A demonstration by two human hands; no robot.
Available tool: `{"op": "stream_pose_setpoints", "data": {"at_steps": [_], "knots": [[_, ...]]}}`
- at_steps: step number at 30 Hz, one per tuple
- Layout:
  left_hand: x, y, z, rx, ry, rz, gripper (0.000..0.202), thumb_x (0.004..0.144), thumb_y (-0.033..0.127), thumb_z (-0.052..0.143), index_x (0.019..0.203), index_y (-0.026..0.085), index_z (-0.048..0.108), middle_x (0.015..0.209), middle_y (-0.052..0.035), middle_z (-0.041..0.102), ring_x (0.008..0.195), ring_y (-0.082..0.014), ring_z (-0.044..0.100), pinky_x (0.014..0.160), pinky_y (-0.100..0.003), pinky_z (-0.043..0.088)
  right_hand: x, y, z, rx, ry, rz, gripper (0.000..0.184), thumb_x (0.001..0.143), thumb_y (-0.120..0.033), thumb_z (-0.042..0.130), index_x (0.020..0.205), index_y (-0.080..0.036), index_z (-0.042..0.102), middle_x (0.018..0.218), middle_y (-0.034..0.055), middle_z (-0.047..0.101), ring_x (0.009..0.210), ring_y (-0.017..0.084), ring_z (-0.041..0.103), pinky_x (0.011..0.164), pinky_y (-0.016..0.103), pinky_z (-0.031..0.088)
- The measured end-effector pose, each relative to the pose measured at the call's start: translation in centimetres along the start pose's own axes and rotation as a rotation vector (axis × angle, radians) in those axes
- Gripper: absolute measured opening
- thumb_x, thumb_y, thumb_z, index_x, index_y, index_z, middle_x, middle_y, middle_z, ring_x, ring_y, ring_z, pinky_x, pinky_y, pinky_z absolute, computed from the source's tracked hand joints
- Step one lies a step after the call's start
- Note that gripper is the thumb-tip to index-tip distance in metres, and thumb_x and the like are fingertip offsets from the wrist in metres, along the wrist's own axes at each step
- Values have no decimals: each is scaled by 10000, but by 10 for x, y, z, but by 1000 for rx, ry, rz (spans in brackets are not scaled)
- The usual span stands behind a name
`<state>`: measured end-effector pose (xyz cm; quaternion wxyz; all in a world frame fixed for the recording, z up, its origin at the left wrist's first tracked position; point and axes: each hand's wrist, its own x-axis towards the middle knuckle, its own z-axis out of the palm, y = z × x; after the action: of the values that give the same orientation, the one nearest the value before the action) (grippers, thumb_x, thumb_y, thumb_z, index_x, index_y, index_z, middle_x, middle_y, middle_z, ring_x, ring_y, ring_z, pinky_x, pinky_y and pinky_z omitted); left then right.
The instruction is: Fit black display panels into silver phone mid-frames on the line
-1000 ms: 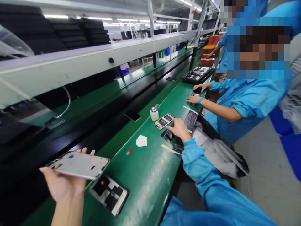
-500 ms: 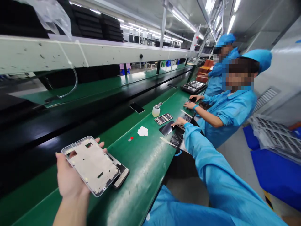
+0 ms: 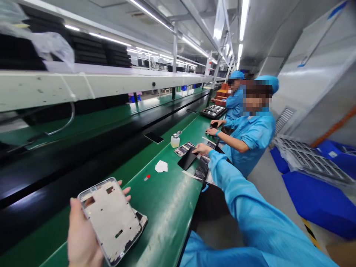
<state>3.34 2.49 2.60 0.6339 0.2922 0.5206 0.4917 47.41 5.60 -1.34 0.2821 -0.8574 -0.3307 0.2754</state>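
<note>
Since a moment ago, the flat black glossy rectangular panel (image 3: 187,158) has come up at the corner nearest the right hand (image 3: 202,149) and now tilts, overlapping the opened pale-rimmed phone body (image 3: 182,149) in view. The right grip is a closed pinch on that corner; from here I can't tell whether the panel's far edge touches the green glossy worktop (image 3: 167,200). The left grip is half-curled, thumb along one side and fingertips past the other, cradling the pale grey rectangular phone frame (image 3: 111,218) above a second device (image 3: 142,219), mostly hidden.

I'd judge the step in hand to be picking up the panel; the next move calls for a secure pinch and a lift clear of the phone body. The squat white bottle with a metal lid (image 3: 175,141) stands just beyond, and the black plastic sheet (image 3: 201,168) lies by the worktop's near edge. There's more room leftward, past the white paper pieces (image 3: 161,166)
</note>
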Motion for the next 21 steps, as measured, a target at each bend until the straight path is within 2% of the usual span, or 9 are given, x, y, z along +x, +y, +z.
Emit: {"op": "stream_pose_setpoints", "data": {"at_steps": [2,5,7,8,10,11,13,17,21], "knots": [[-1,-6,-4,8,-76,31,947,842,1002,496,1212,195,827,1180,-178,868,1117,-437,835,923,-558,737,-11,0,-1,20,-31,-67,398,1100,-409,772,1408,-167,705,1377,123,736,1151,265,767,970,463,693],[-8,-24,-10,147,-284,152,1154,790,1073,564,1463,154,748,1139,-223,858,939,-413,844,724,-523,738,-25,-4,-3,44,-63,-184,356,1094,-243,744,1423,-120,684,1141,103,794,854,183,777,784,323,684],[-15,-38,-11,325,-427,316,1102,843,1033,583,1552,201,720,1372,-266,795,975,-419,851,842,-587,737,-36,-14,-1,61,-78,-269,442,1053,-109,691,1492,-82,644,1001,87,807,660,147,731,662,266,640],[-20,-45,-11,432,-489,420,1007,888,987,591,1554,245,734,1566,-268,690,1086,-440,844,961,-630,714,-43,-21,2,70,-89,-314,508,1025,-72,670,1531,-77,625,968,81,812,600,141,712,623,260,624],[-28,-58,-8,649,-597,594,794,973,874,605,1529,329,763,1865,-166,337,1411,-487,715,1195,-660,597,-61,-37,16,87,-126,-400,624,975,-57,663,1593,-112,605,939,63,822,543,149,704,585,270,618],[-32,-63,-6,740,-645,643,714,1015,814,599,1544,359,749,1916,-101,183,1538,-487,607,1258,-645,546,-73,-46,26,96,-154,-448,667,954,-64,671,1613,-137,604,921,54,826,533,158,710,583,281,626],[-35,-73,-1,848,-717,667,656,1080,716,571,1626,366,669,1931,-59,17,1634,-461,489,1287,-601,528,-98,-63,50,135,-229,-583,705,926,-91,681,1623,-176,622,873,33,823,516,173,716,587,309,648],[-29,-84,3,856,-668,689,680,1130,621,559,1736,315,522,1932,-100,-58,1641,-419,494,1324,-549,501,-147,-93,95,319,-385,-862,667,900,-130,661,1561,-220,686,824,-8,796,445,150,667,499,304,620],[-11,-84,0,745,-501,800,641,1145,638,506,1658,264,589,1944,-109,-26,1711,-392,401,1369,-555,453,-171,-109,112,512,-469,-933,676,947,-249,718,1617,-261,631,851,-38,757,490,114,659,472,246,578]]}}
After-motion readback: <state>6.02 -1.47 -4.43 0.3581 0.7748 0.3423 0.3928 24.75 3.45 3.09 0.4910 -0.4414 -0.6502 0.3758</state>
